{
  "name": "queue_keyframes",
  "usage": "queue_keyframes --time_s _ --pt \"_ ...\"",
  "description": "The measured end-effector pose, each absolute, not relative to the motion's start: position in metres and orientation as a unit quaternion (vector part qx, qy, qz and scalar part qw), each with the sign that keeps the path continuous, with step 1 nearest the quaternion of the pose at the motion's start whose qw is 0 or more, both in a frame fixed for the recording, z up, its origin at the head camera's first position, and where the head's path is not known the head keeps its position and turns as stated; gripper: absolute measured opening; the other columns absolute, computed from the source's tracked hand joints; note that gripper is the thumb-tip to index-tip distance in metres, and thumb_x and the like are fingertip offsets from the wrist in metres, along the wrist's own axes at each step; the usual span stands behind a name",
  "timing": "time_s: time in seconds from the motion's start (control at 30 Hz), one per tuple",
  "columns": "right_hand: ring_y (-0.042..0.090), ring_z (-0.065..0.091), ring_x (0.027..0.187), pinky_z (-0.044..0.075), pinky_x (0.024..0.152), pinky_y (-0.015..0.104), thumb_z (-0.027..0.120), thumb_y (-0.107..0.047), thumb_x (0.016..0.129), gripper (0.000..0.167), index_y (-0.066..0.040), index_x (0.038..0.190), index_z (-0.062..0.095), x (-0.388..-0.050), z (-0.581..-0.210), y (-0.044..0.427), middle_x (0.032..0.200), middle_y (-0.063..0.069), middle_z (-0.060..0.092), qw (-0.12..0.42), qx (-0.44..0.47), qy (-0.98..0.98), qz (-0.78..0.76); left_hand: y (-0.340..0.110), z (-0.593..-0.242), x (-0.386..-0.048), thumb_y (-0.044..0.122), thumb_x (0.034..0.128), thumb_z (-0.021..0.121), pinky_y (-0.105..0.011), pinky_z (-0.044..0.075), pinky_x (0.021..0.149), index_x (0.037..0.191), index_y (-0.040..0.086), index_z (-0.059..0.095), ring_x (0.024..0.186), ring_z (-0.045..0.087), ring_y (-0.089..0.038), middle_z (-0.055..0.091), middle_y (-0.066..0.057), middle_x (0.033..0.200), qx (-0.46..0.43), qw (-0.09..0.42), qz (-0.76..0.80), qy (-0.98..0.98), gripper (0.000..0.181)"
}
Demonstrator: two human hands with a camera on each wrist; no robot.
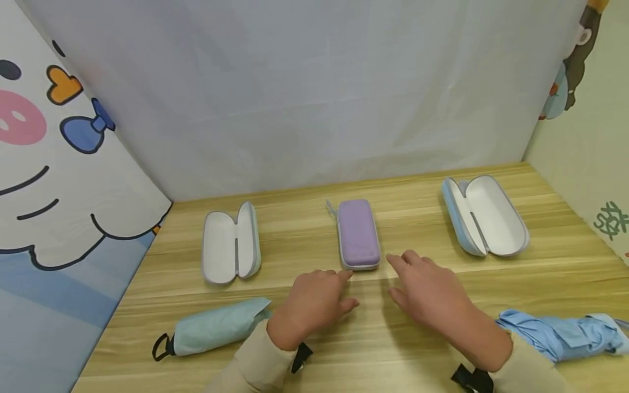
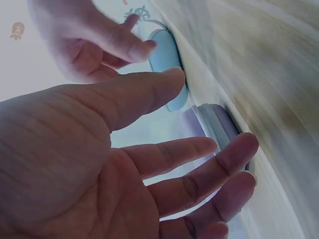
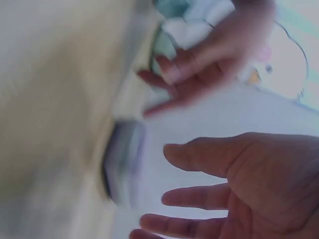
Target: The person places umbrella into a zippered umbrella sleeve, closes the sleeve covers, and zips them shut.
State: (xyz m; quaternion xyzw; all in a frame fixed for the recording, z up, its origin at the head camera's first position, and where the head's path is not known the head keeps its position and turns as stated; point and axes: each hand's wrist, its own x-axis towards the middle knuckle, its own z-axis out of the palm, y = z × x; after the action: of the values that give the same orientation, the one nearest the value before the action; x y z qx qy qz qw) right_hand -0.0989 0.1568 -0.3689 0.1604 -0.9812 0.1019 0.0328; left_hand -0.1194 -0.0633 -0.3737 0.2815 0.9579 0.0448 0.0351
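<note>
A closed purple zip case [image 1: 359,233] lies in the middle of the table with its zip pull at the back left. My left hand [image 1: 314,303] is just in front of its near left corner, fingers loosely extended, holding nothing; whether a fingertip touches the case I cannot tell. My right hand [image 1: 429,286] hovers at the near right of the case, thumb and fingers apart and nothing between them. The left wrist view shows the case [image 2: 219,124] beyond the left fingers [image 2: 199,184]. In the right wrist view the case [image 3: 124,162] is blurred, left of the right hand [image 3: 234,184].
An open glasses case [image 1: 221,248] with white lining stands at the left, and another open blue one [image 1: 496,218] at the back right. A folded green umbrella [image 1: 216,327] lies beside the left forearm; a crumpled blue umbrella [image 1: 565,333] lies beyond the right forearm.
</note>
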Motion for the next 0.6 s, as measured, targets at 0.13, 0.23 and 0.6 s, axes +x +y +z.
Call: queue_keyframes --time_s 0.13,0.23,0.6 --pt "0.047 0.064 0.102 0.055 0.074 0.059 0.077 -0.033 0.093 0.060 -0.001 0.140 0.058 -0.108 -0.353 0.187 0.123 0.027 0.063 0.042 0.132 -0.984 0.112 -0.065 -0.372 -0.119 0.043 0.0933 0.077 -0.042 0.058 0.074 0.131 0.012 0.069 0.097 0.071 -0.026 0.075 -0.005 0.110 0.283 0.035 0.048 0.957 0.050" --pt "0.058 0.055 0.112 0.048 0.081 0.068 0.072 -0.037 0.096 0.062 -0.004 0.145 0.055 -0.115 -0.345 0.212 0.134 0.037 0.052 0.014 0.092 -0.990 0.110 -0.064 -0.371 -0.119 0.043 0.0931 0.077 -0.042 0.058 0.075 0.132 0.012 0.068 0.098 0.071 -0.026 0.075 -0.005 0.111 0.284 0.040 0.049 0.957 0.050" --pt "0.049 0.062 0.091 0.049 0.070 0.064 0.066 -0.028 0.098 0.041 0.009 0.115 0.064 -0.132 -0.350 0.250 0.109 0.028 0.062 -0.074 0.061 -0.991 0.091 -0.066 -0.374 -0.120 0.044 0.0942 0.075 -0.041 0.057 0.075 0.133 0.012 0.068 0.098 0.071 -0.023 0.075 -0.004 0.110 0.286 0.051 0.044 0.956 0.051"
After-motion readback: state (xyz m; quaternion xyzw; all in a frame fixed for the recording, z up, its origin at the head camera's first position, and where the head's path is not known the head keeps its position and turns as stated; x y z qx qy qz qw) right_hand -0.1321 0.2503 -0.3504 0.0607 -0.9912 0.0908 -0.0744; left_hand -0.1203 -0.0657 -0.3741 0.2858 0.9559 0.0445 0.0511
